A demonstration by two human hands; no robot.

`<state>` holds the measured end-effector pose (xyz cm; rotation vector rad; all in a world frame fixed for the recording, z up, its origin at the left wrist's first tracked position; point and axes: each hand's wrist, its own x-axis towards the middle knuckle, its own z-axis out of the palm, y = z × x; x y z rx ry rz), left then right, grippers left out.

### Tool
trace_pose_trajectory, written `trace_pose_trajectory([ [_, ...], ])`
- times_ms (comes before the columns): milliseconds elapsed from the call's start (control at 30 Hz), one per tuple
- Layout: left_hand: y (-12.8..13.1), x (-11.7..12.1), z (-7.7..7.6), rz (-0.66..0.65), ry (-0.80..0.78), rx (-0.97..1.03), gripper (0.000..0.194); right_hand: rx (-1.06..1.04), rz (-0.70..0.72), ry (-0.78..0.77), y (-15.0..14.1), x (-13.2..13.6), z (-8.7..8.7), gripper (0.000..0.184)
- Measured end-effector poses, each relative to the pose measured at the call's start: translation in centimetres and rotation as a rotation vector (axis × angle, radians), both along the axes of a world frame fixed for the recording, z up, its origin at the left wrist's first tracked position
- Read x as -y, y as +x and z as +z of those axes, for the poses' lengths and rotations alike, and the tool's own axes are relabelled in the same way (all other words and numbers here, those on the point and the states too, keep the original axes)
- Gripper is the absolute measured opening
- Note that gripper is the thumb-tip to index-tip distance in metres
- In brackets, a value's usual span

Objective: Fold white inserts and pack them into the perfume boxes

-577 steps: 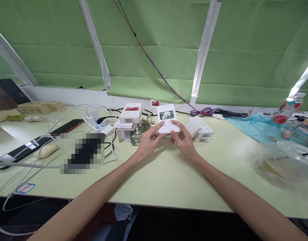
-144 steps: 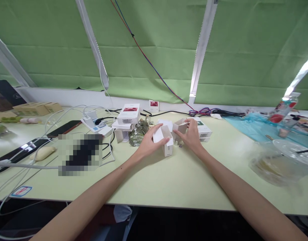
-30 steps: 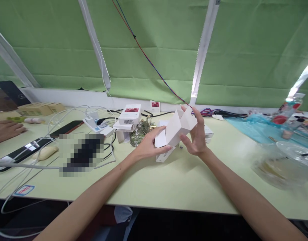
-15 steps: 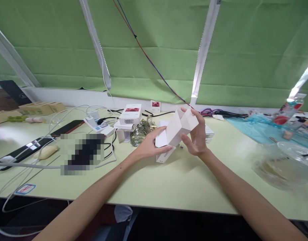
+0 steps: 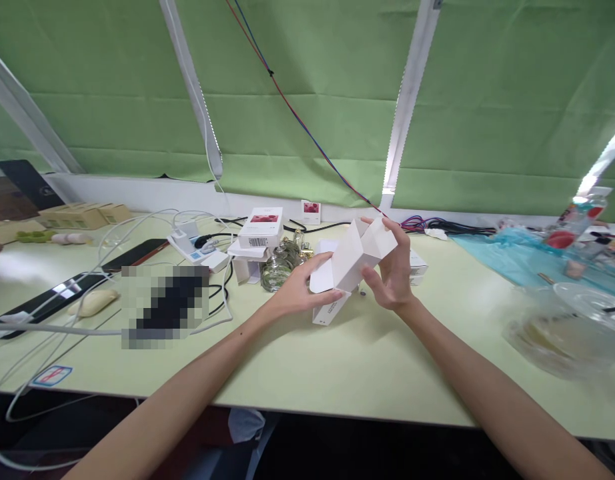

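A white cardboard box (image 5: 356, 255) with its end flaps open is held tilted above the pale green table (image 5: 307, 360). My left hand (image 5: 301, 288) grips its lower end, thumb along the underside. My right hand (image 5: 395, 270) wraps round its upper end, fingers curled over the open flaps. A small dark thing lies on the table just under the box. Left of my left hand stand glass perfume bottles (image 5: 277, 265), and white boxes with a red flower picture (image 5: 260, 227) are stacked behind them.
Cables and a white charger (image 5: 187, 241) sprawl at the left with dark phones (image 5: 82, 277). Another white box (image 5: 417, 265) lies behind my right hand. Clear plastic containers (image 5: 562, 327) and blue plastic sit at the right. Another person's hand shows at the far left edge.
Earlier the box stood on the table with my hands on it. Over the last second it stays raised and tilted, barely moving. The other person's hand has drawn back to the left edge.
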<state>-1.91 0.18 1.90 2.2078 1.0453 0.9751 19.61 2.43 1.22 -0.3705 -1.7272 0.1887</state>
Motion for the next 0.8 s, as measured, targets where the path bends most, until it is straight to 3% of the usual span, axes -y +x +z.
trace_pose_trajectory([
  [533, 0.08, -0.09, 0.11, -0.012, 0.022, 0.027, 0.070, -0.028, 0.004, -0.005, -0.26, 0.03, 0.22, 0.072],
  [800, 0.09, -0.05, 0.53, -0.056, 0.026, 0.041, 0.064, -0.092, 0.056, -0.104, -0.72, 0.49, 0.02, 0.073],
])
